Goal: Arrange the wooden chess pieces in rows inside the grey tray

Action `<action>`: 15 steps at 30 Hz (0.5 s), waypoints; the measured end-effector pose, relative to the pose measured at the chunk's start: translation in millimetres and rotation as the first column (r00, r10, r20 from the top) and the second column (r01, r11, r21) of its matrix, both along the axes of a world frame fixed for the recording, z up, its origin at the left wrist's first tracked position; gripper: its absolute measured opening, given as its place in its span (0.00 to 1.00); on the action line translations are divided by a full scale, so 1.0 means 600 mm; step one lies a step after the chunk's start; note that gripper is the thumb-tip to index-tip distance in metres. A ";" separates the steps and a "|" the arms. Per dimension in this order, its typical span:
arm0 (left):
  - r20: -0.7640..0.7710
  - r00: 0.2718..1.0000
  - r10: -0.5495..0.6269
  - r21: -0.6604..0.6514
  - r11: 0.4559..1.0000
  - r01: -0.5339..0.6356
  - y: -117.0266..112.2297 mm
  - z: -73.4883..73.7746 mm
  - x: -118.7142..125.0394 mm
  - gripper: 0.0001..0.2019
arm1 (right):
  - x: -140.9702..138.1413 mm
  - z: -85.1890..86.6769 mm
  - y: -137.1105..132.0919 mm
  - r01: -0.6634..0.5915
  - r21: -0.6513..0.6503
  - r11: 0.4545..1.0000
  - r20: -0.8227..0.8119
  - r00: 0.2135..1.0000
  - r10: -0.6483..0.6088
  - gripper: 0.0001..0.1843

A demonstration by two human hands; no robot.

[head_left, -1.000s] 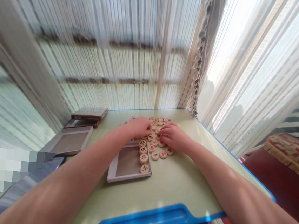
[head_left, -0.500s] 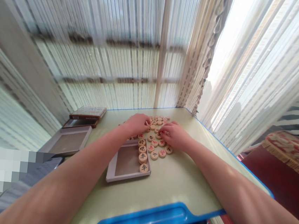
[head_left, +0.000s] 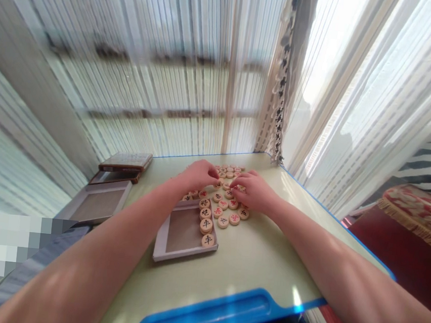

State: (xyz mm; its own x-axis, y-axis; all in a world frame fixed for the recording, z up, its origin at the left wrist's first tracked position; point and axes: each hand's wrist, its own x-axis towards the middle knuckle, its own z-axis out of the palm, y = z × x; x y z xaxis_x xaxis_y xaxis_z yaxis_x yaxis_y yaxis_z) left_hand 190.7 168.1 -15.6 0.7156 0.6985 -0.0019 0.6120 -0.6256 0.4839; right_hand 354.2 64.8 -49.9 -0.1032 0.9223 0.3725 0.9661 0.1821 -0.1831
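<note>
My left hand reaches over the far side of the pieces, its thumb and fingers pinched at the edge of a round wooden xiangqi piece. Facing it, my right hand rests among the pieces with bent fingers a little apart, its fingertips touching or just above them. Loose discs with red and black characters, such as a red piece, lie between and in front of my hands. A shallow open box sits nearer to me, with several black-character pieces lined along its right side.
At the left is a second shallow tray, with a flat box behind it. The pale green table has a blue edge and a blue front ledge. Striped curtains hang behind; a fringed red-patterned seat stands at the right.
My left hand has shifted slightly right and its fingers have come down to a piece. My right hand has stayed nearly in place, its fingers moving a little.
</note>
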 end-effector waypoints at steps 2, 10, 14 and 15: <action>-0.019 1.000 0.007 0.024 1.000 -0.006 -0.002 0.000 -0.001 0.11 | 0.000 0.000 0.000 0.015 -0.005 1.000 0.004 1.000 -0.015 0.12; -0.097 0.994 0.043 0.159 0.987 -0.028 0.008 -0.010 -0.003 0.09 | 0.010 -0.003 0.002 0.157 0.019 0.987 -0.105 0.982 -0.154 0.20; -0.085 0.995 -0.045 0.238 0.969 0.064 0.011 -0.012 0.001 0.12 | 0.017 -0.001 0.001 0.208 -0.014 0.978 -0.134 0.969 -0.208 0.19; -0.079 0.992 -0.098 0.265 0.957 0.115 0.009 -0.014 0.003 0.13 | 0.018 -0.001 0.000 0.208 -0.034 0.977 -0.110 0.971 -0.211 0.17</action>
